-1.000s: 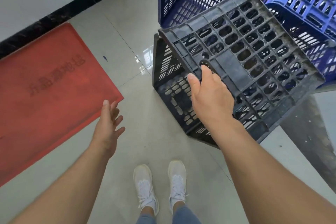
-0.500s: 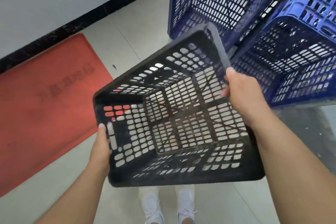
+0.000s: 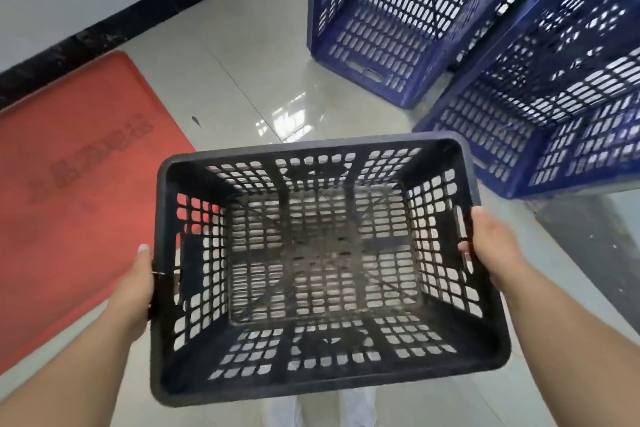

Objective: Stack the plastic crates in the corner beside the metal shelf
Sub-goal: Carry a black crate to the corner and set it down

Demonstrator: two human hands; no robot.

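I'm seeing both hands gripping the black slotted plastic crate [image 3: 322, 253] (open side up): left hand [image 3: 138, 288] and right hand [image 3: 491, 246] fingers curling through its side handles.

The black crate [image 3: 322, 263], earlier tilted, now hangs level, opening up, between both hands.

A black plastic crate [image 3: 322, 263] is held up in the air, open side up, so its inside shows. Its walls and bottom are full of small holes. The left hand [image 3: 138, 291] grips its left wall and the right hand [image 3: 491, 246] grips its right wall. Behind it, two blue plastic crates lie tipped on the floor: one blue crate [image 3: 388, 17] farther back, another blue crate [image 3: 554, 107] at the right.
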